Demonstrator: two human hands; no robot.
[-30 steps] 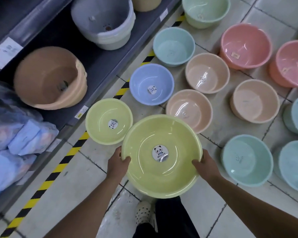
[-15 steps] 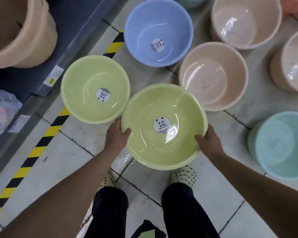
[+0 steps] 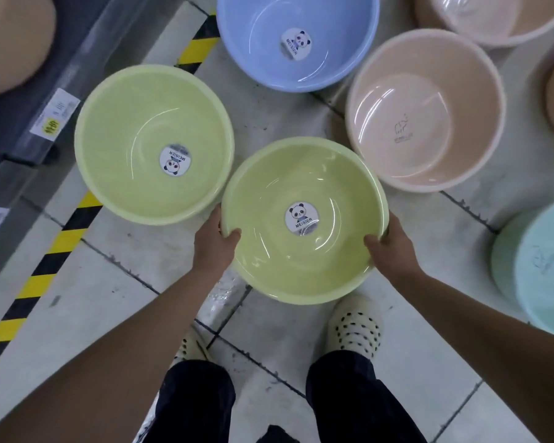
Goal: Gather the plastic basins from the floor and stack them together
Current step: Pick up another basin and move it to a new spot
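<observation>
Left grip and right grip clasp opposite rims of one green basin, just beside the second green basin on the tiled floor.

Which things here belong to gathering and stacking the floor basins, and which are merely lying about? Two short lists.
Job: held green basin, green floor basin, blue basin, beige basin, teal basin, left hand, right hand.
Bystanders: shelf price label, striped floor tape, tan tub on shelf.
</observation>
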